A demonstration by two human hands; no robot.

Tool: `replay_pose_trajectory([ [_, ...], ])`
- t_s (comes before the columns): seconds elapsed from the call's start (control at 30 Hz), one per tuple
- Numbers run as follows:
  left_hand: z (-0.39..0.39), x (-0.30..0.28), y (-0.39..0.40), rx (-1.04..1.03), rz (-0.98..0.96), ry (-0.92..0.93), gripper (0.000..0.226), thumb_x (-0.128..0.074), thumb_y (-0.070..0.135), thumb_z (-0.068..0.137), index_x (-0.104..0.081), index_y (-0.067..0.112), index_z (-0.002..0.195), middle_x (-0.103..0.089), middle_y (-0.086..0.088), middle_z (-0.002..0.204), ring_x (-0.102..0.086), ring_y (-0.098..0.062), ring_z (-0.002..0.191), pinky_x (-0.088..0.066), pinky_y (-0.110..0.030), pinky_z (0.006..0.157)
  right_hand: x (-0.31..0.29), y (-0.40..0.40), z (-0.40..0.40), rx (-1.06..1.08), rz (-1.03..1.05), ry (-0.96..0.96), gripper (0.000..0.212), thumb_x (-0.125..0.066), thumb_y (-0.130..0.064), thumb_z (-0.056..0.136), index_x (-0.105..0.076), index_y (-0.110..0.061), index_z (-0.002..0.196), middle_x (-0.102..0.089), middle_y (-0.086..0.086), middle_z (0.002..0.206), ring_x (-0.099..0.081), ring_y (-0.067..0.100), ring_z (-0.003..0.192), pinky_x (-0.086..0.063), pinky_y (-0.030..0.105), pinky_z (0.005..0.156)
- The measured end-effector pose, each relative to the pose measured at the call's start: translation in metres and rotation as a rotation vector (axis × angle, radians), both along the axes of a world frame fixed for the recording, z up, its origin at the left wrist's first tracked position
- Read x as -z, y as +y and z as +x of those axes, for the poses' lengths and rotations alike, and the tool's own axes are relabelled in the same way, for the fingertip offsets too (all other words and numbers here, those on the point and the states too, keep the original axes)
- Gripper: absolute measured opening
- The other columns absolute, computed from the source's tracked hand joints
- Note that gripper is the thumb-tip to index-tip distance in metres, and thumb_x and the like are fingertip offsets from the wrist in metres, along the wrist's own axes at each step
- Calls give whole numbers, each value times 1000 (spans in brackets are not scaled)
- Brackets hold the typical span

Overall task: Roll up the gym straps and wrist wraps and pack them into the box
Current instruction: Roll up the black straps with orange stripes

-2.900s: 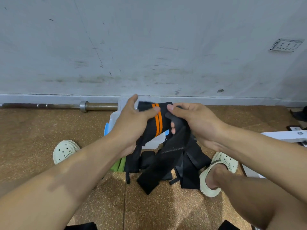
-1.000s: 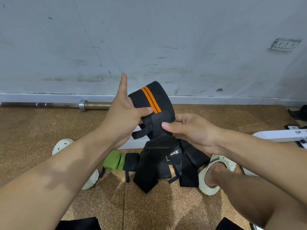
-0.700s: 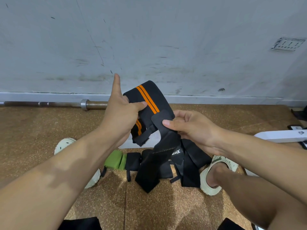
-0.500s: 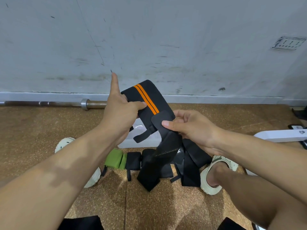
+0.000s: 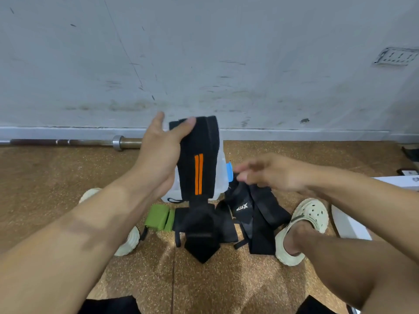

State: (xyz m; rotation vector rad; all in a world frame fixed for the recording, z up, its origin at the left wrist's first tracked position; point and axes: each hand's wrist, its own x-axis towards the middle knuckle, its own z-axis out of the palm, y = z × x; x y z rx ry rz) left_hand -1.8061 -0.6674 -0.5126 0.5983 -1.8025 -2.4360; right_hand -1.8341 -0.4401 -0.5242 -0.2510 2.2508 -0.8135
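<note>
One wrist wrap (image 5: 197,164), black with two orange stripes, hangs long and flat from my left hand (image 5: 162,155). My thumb pinches its top end against my palm, and its pointed tail dangles down to the pile on the floor. It is not rolled yet. My right hand (image 5: 269,173) is blurry and holds nothing; its fingers look loose, just above the black gym straps (image 5: 256,211). I think I am at the start of rolling this wrap. Next I need my right hand to come over, catch one end, and wind it tight, keeping the edges even so the roll stays neat. The clear box (image 5: 221,175) sits right behind the wrap, mostly hidden. A green wrap (image 5: 158,217) lies by the pile, and my pale shoes (image 5: 310,214) sit on both sides. A barbell (image 5: 68,142) lies by the wall.
</note>
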Motion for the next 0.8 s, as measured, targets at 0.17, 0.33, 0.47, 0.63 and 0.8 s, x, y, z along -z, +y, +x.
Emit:
replay_pose_trajectory([
  [0.17, 16, 12, 17, 289, -178, -1, 101, -74, 18, 93, -3, 35, 163, -78, 10, 98, -75, -8, 95, -58, -28, 85, -8, 8, -20, 412, -500, -331, 56, -54, -56, 98, -63, -15, 134, -75, 10, 122, -69, 28, 119, -52, 45, 105],
  [0.33, 27, 17, 28, 557, -443, -43, 115, -72, 26, 94, 25, 45, 154, -77, 18, 106, -70, -8, 110, -45, -41, 111, -3, -5, -16, 716, -758, -244, 68, -68, -15, 98, -33, -4, 156, -73, 16, 124, -74, 24, 107, -57, 43, 100],
  [0.47, 25, 24, 30, 431, -299, -93, 111, -71, 33, 94, 21, 40, 157, -77, 13, 112, -71, -11, 110, -47, -47, 110, -6, -11, -14, 701, -742, -128, 85, -68, -1, 95, -21, -18, 162, -75, 11, 119, -75, 24, 99, -61, 43, 89],
  [0.63, 18, 19, 25, 134, -125, -31, 88, -70, 19, 96, -13, 29, 162, -79, 7, 103, -75, -10, 96, -58, -37, 94, -5, -15, 1, 391, -592, -147, 76, -70, -4, 95, -30, -21, 157, -78, 8, 112, -75, 25, 106, -57, 39, 90],
  [0.8, 20, 16, 22, 277, -116, -44, 60, -71, 10, 93, -47, 21, 147, -79, 0, 105, -76, -17, 97, -62, -27, 77, -6, -14, 3, 308, -528, -151, 40, -70, -33, 96, -62, -24, 134, -78, 4, 114, -74, 20, 105, -57, 34, 88],
])
